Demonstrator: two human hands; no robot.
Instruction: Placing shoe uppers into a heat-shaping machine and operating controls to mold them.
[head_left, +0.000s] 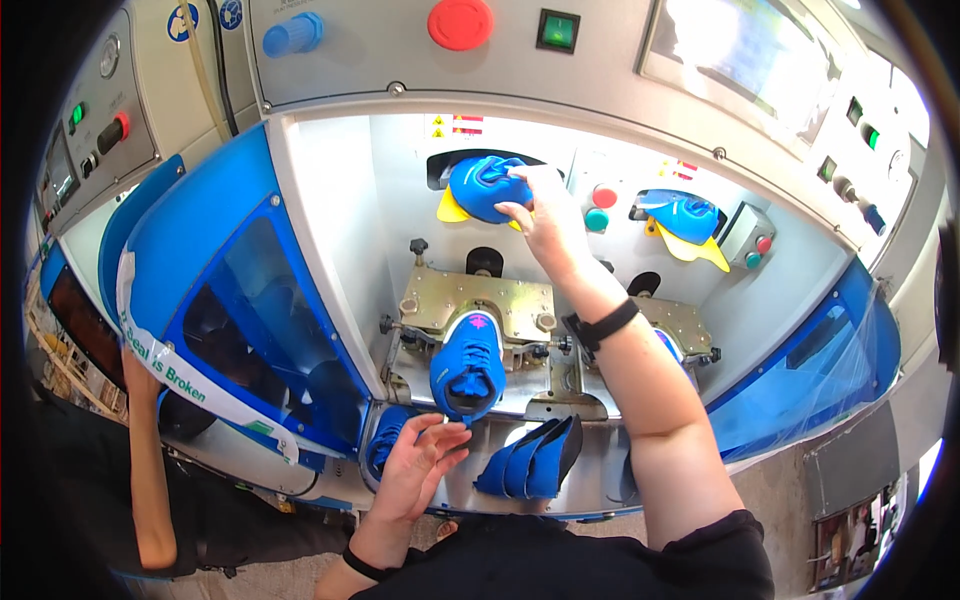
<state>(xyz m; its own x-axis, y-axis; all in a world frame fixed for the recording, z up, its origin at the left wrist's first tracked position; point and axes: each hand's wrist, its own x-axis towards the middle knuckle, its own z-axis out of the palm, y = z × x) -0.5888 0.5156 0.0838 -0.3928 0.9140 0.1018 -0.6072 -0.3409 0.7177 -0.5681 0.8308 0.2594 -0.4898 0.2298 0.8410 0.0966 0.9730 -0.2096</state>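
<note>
Inside the white bay of the machine, my right hand (548,215) reaches to a blue shoe upper (487,188) on the left upper holder. Its thumb and fingers close on the upper's right edge. A yellow piece (452,208) sticks out under that upper. My left hand (420,468) is just below the heel of a blue lace-up shoe (468,370), its fingers apart and slightly bent. That shoe sits toe-inward in a brass-coloured metal fixture (488,300). I cannot tell whether my left fingertips touch its heel.
Several blue curved pieces (532,460) lie on the metal ledge, with another blue shoe (393,438) left of them. A second blue upper (685,215) hangs at right. Blue windowed doors (265,320) flank the bay. A red button (460,22) is above. Another person's arm (148,465) shows at left.
</note>
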